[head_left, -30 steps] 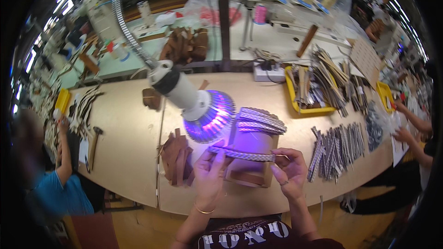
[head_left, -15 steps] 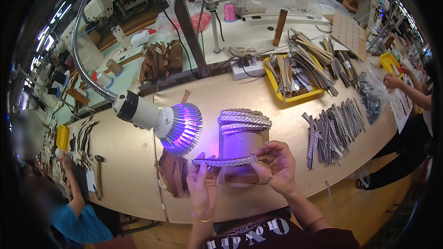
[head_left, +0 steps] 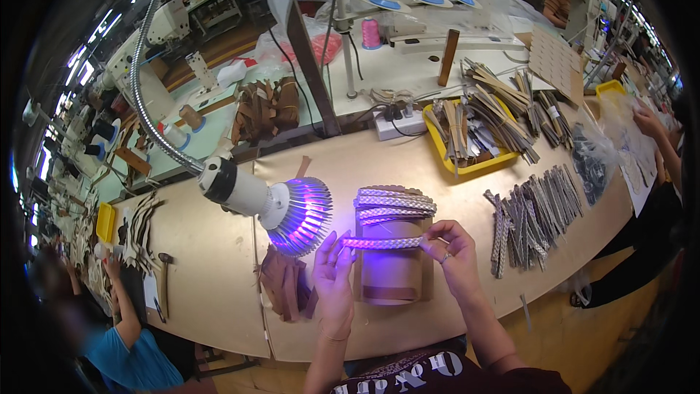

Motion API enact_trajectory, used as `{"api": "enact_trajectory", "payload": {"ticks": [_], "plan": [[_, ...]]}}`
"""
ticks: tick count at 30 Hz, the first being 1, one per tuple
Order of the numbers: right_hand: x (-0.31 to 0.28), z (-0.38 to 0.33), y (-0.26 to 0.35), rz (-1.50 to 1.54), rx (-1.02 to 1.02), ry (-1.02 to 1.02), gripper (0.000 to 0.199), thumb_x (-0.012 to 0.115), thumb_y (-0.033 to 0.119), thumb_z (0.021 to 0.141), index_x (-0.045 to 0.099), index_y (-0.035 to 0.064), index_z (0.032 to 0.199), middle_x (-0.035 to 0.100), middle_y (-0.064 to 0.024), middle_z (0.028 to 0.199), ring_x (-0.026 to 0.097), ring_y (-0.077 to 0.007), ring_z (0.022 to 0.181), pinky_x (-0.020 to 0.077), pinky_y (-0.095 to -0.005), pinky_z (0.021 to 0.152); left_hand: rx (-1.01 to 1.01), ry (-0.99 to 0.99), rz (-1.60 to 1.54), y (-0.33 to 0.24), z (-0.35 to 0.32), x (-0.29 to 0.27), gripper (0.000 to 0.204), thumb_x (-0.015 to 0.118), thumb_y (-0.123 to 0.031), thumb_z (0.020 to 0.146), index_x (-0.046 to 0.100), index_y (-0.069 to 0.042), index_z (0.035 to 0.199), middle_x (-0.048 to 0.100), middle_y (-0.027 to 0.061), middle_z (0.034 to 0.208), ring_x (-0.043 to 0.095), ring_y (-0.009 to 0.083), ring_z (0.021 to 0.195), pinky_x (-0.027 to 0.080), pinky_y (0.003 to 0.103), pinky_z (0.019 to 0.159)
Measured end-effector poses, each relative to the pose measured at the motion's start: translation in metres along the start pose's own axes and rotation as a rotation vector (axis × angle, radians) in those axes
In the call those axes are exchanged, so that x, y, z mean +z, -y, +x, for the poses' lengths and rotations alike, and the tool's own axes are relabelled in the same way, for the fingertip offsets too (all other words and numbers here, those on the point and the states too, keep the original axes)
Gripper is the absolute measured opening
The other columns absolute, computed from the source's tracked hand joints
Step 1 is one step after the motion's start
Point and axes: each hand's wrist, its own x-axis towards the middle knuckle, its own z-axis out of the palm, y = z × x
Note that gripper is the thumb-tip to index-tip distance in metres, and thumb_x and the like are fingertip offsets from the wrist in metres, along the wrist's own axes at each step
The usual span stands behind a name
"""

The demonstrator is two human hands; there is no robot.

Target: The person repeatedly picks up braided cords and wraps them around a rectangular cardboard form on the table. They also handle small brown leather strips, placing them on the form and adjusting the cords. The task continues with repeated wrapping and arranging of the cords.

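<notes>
A silvery braided strap (head_left: pixel 384 243) is stretched level between my hands, over a brown rounded cardboard form (head_left: pixel 391 275). My left hand (head_left: pixel 335 277) pinches its left end and my right hand (head_left: pixel 448 252) pinches its right end. Whether the strap touches the form I cannot tell. Several like braided straps (head_left: pixel 394 203) lie across the far part of the form. Just left of it, a lamp with a finned metal head (head_left: pixel 300 217) casts violet light onto the strap and the form.
Brown leather strips (head_left: pixel 283 284) lie by my left hand. To the right is a row of grey braided straps (head_left: pixel 536 219); behind them stands a yellow tray (head_left: pixel 477 168) of strips. A hammer (head_left: pixel 163 284) lies left. Co-workers' arms (head_left: pixel 125 306) reach in at both sides.
The strap has gone from near my body to farther over the form, and its braided face now shows more. Both hands moved forward with it, still gripping its ends. The whole view has shifted slightly.
</notes>
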Motion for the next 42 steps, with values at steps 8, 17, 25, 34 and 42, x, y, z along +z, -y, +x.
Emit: {"api": "enact_trajectory", "payload": {"ticks": [8,17,25,34,42], "plan": [[-0.011,0.014,-0.009,-0.285,-0.022,-0.155,0.017,0.066,0.001,0.087,0.059,0.0025,0.102,0.061,-0.0034,0.095,0.059,-0.0082,0.084,0.0471,-0.0218,0.077,0.237,-0.052,0.600,0.009,-0.023,-0.036,0.022,0.060,-0.004,0.090,0.064,0.000,0.111,0.062,0.0152,0.123,0.058,0.0240,0.115,0.044,0.037,0.099],[-0.003,-0.002,-0.010,-0.461,-0.294,-0.293,0.007,0.061,0.005,0.094,0.057,0.0017,0.098,0.058,0.0000,0.089,0.052,-0.0061,0.081,0.0432,-0.0218,0.075,0.450,-0.389,1.007,-0.024,-0.036,-0.100,0.015,0.062,-0.003,0.087,0.067,0.001,0.101,0.064,0.0163,0.115,0.061,0.0295,0.109,0.046,0.038,0.096],[0.021,-0.020,0.006,-0.538,-0.375,-0.161,0.008,0.058,0.002,0.093,0.056,-0.0005,0.101,0.055,-0.0029,0.091,0.052,-0.0096,0.083,0.0432,-0.0238,0.077,0.562,-0.218,1.396,-0.035,0.035,-0.135,0.022,0.060,-0.007,0.085,0.065,-0.006,0.107,0.063,0.0139,0.119,0.058,0.0297,0.114,0.042,0.041,0.100],[0.040,-0.038,0.008,-0.802,-0.581,-0.178,0.007,0.061,-0.003,0.088,0.057,-0.0030,0.094,0.057,-0.0050,0.086,0.052,-0.0116,0.075,0.0447,-0.0255,0.072,0.463,0.351,1.866,-0.013,0.169,-0.141,0.026,0.059,-0.008,0.083,0.064,-0.005,0.108,0.063,0.0125,0.104,0.060,0.0289,0.104,0.044,0.042,0.090],[0.037,-0.043,0.010,-0.822,-0.514,-0.222,0.008,0.060,-0.003,0.089,0.058,-0.0031,0.096,0.058,-0.0049,0.086,0.053,-0.0116,0.077,0.0448,-0.0251,0.074,0.391,0.348,1.251,-0.030,0.065,-0.148,0.022,0.060,-0.019,0.089,0.066,-0.005,0.105,0.058,0.0166,0.124,0.052,0.0328,0.121,0.034,0.047,0.106]]}}
